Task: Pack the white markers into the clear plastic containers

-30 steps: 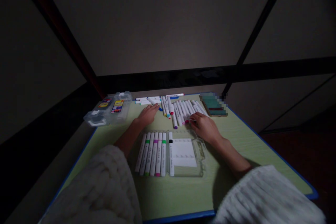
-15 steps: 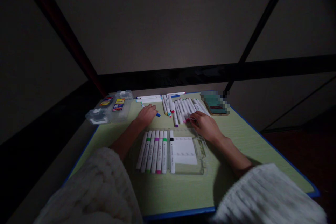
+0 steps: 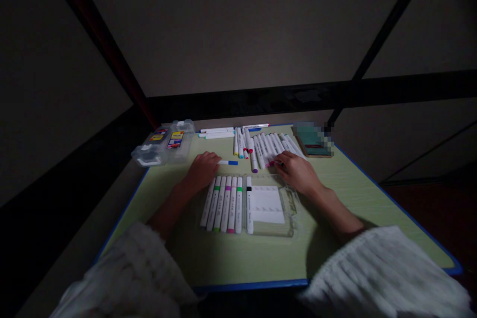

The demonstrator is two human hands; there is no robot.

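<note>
My left hand (image 3: pixel 202 171) is closed around a white marker with a blue cap (image 3: pixel 232 163), whose blue end sticks out to the right of my fingertips. My right hand (image 3: pixel 297 172) is at the near end of a row of white markers (image 3: pixel 267 148). Its fingers are pinched at a marker with a dark pink cap (image 3: pixel 272 163), partly hidden by the hand. Between my forearms lies an open clear case (image 3: pixel 274 233). Several white markers (image 3: pixel 223 206) stand side by side in its left half. One marker with a black band (image 3: pixel 249 206) lies in the right half, beside a white paper insert (image 3: pixel 268 204).
A second clear case (image 3: pixel 182 151) with coloured labels is at the back left. More markers lie near the back edge, some crosswise (image 3: pixel 218 132) and some in a small bunch (image 3: pixel 243 141). A phone (image 3: pixel 313 139) is at the back right of the green, blue-edged table (image 3: pixel 372 208).
My left hand has drawn back towards me, and the blue-capped marker has turned from slanted to nearly level. My right hand stays by the row of markers. The whole view has shifted slightly.
</note>
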